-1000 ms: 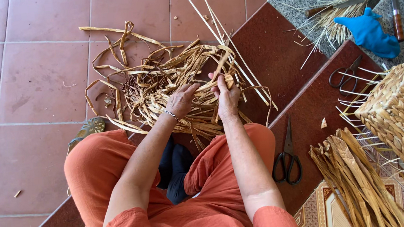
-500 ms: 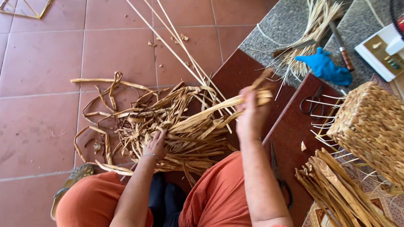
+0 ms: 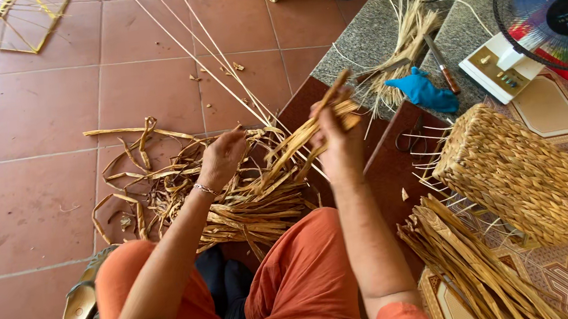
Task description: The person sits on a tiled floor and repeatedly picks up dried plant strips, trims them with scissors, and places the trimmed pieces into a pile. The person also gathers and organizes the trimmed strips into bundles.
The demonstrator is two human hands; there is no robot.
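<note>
- One view only, from a camera worn on the person's head.
- It looks steeply down over the orange-clad knees to the tiled floor.
- Both forearms enter from the bottom edge, close to the lens.
- The woven basket sits at the right side, the fan in the top right corner.

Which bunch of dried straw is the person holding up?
The bunch gripped in the right hand. The pile on the floor and the bundle beside the basket lie untouched.

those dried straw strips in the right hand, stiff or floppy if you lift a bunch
Probably half stiff: the strips held by the right hand stick out fairly straight, while loose ones in the floor pile curl. Likely light; the left hand lifts some easily.
</note>
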